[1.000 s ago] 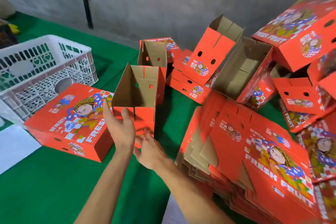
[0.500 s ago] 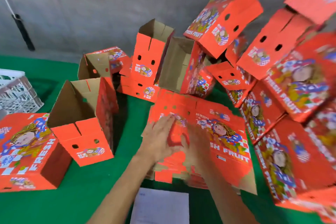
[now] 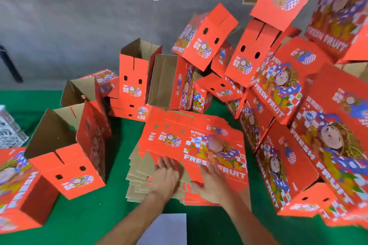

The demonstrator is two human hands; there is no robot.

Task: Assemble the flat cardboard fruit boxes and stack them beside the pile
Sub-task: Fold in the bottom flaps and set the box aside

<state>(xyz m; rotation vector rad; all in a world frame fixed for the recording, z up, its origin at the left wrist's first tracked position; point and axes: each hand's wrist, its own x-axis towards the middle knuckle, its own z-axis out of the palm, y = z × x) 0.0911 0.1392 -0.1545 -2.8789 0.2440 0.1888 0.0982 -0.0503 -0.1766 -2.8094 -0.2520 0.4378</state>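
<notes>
Left hand [image 3: 166, 178] and right hand [image 3: 212, 182] rest at the near edge of the flat stack [image 3: 191, 145], fingers spread, gripping nothing. Assembled boxes [image 3: 278, 95] surround it.

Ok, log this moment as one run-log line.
phase: picking next blank | left hand: open on flat stack | right hand: open on top sheet | assembled boxes: around stack

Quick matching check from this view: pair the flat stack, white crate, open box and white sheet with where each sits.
1. flat stack
2. white crate
3. open box
4. white sheet

a. far left edge
b. under both hands
c. bottom centre, between the forearms
d. left of the flat stack, open end up

Pairs: 1-b, 2-a, 3-d, 4-c
</notes>
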